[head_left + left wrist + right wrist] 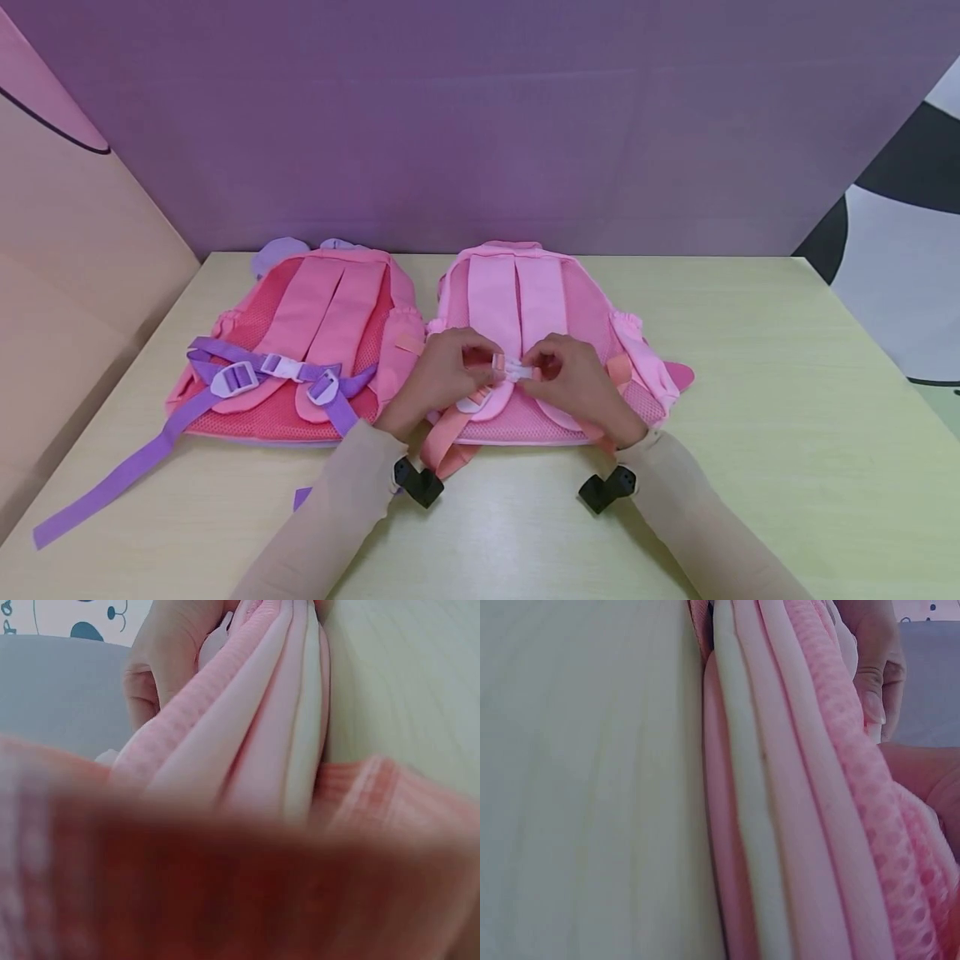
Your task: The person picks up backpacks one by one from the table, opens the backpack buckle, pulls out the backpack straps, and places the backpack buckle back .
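Observation:
A light pink backpack [491, 292] lies with its padded back and shoulder straps facing up. Above its lower middle, a whitish side-release buckle [513, 368] on orange webbing spans the gap between both hands. My left hand [450, 368] pinches the buckle's left end with thumb and fingers. On the other end, my right hand [576, 379] has a similar pinch. Whether the two halves are fully locked I cannot tell. Blurred orange webbing [247, 885] covers much of the left wrist view. In the right wrist view, the bag's mesh edge [840, 727] partly hides the hands.
Left of it lies a darker pink backpack [300, 300] with purple straps [127, 475] and a joined white buckle [282, 367]. One purple strap trails across the light wooden table [765, 417]. A purple panel [480, 125] stands behind the table.

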`<state>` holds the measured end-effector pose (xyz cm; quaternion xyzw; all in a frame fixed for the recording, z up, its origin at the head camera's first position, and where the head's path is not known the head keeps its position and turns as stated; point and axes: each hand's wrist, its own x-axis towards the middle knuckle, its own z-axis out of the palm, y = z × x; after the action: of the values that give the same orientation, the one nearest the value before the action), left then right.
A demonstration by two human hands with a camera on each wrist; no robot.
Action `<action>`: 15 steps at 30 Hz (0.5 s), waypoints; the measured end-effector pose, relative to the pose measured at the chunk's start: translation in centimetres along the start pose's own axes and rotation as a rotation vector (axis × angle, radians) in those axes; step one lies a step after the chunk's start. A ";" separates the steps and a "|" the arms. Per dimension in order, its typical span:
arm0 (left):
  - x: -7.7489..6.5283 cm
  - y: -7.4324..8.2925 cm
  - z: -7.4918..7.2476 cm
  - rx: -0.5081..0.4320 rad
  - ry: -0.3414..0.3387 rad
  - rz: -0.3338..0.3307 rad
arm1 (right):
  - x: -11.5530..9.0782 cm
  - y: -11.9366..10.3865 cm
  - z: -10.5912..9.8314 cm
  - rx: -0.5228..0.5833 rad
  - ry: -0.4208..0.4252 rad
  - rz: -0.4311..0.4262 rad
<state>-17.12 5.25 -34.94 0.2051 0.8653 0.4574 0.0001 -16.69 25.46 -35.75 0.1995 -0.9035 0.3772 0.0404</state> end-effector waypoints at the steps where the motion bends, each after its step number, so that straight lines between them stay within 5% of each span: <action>1: 0.0 0.0 0.0 0.009 0.001 0.006 | 0.0 0.0 0.0 -0.003 0.000 -0.001; 15: 0.0 0.3 0.6 0.127 0.017 0.062 | -0.1 -0.1 0.0 0.024 -0.020 -0.013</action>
<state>-16.87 5.85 -35.00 0.2274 0.8858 0.4030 -0.0345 -16.60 25.42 -35.74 0.2098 -0.8980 0.3856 0.0313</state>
